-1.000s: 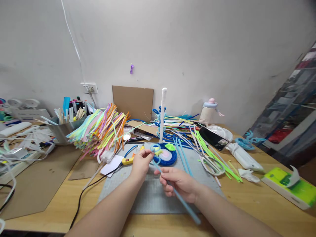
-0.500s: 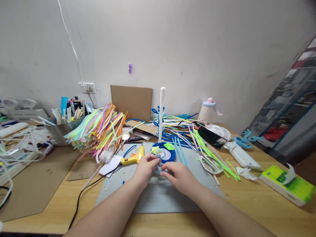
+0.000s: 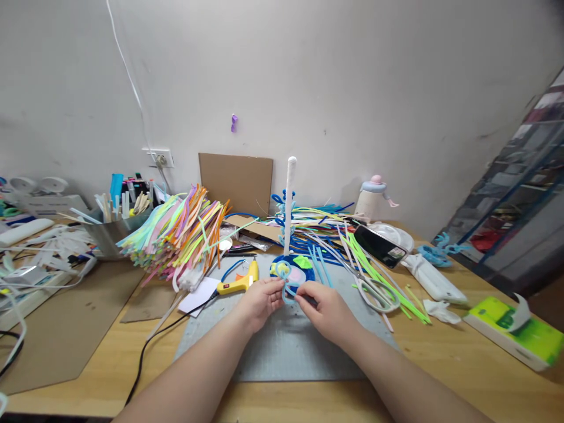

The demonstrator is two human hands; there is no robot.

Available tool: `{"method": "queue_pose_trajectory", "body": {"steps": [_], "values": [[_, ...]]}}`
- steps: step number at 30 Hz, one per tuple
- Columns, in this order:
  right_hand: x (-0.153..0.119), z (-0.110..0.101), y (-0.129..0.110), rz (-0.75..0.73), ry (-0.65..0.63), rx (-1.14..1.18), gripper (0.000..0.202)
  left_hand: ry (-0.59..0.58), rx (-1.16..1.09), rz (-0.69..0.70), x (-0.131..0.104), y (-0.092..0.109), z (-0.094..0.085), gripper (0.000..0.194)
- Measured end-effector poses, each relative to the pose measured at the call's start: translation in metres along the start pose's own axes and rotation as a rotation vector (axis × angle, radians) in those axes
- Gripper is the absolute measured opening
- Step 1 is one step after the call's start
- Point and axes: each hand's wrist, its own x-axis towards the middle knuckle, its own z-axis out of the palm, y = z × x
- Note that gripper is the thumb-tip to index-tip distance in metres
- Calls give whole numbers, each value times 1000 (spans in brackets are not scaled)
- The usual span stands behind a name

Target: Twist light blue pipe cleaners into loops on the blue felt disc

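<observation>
Between my hands is a light blue pipe cleaner (image 3: pixel 289 292) bent into loops. My left hand (image 3: pixel 265 298) pinches it from the left, and my right hand (image 3: pixel 322 308) grips it from the right with thumb and forefinger. Just behind stands a round dark blue base (image 3: pixel 311 271) with yellow, green and pink patches, partly covered by the loops. A white fuzzy post (image 3: pixel 289 205) rises upright at the base, with blue looped pieces (image 3: pixel 280 205) along its left side. Several straight light blue pipe cleaners (image 3: pixel 321 267) lie right of the base on the grey cutting mat (image 3: pixel 299 358).
A yellow glue gun (image 3: pixel 240 284) with a black cord lies left of my hands. Scissors (image 3: pixel 376 294) and green pipe cleaners (image 3: pixel 408 302) lie to the right, near a phone (image 3: pixel 381 245). A big multicoloured bundle of pipe cleaners (image 3: pixel 176 238) stands back left. A tissue pack (image 3: pixel 513 332) sits far right.
My right hand has shifted slightly right, and its fingers have closed in more. The light blue loops now show more openly between my hands. The view has moved a little.
</observation>
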Motion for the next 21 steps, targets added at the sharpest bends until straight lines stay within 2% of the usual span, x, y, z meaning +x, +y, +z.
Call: {"method": "queue_pose_trajectory", "body": {"steps": [5, 8, 12, 17, 21], "values": [[-2, 1, -1, -35, 13, -34, 19, 19, 56, -5, -1, -5, 3, 19], [-2, -1, -2, -85, 14, -81, 15, -12, 105, 2, -3, -8, 5, 20], [0, -4, -2, -116, 91, -155, 14, -60, 119, 12, -4, -9, 5, 22], [2, -4, 0, -199, 84, -212, 13, -31, 115, -19, -2, -9, 5, 19], [1, -3, 1, -198, 106, -215, 12, -48, 85, -42, -3, -9, 5, 20]]}}
